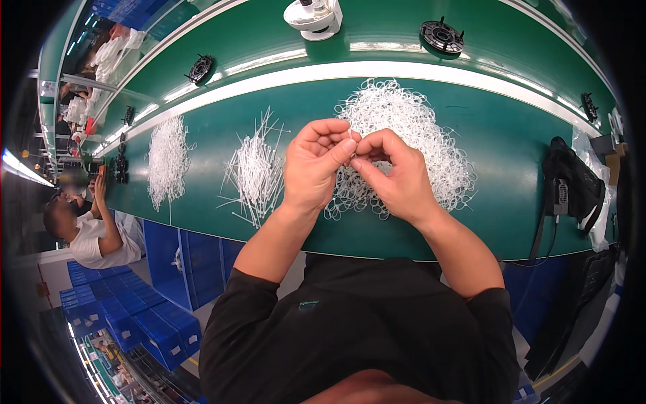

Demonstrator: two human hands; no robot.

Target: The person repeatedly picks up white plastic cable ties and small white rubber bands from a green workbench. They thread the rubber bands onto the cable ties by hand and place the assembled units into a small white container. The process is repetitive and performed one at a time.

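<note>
My left hand and my right hand meet over the green bench, fingertips pinched close together. Between them is a thin white cable tie, mostly hidden by the fingers. Just behind and below the hands spreads a large heap of white cable ties bent into loops. To the left of my left hand lies a smaller heap of straight white cable ties, some sticking out at the edges. Further left rests another heap of white ties, too fine to make out singly.
Beyond the bench, a green belt carries black round parts and a white device. A black bag with straps lies at the right end. Blue crates stand below at left, near a seated person in a white shirt.
</note>
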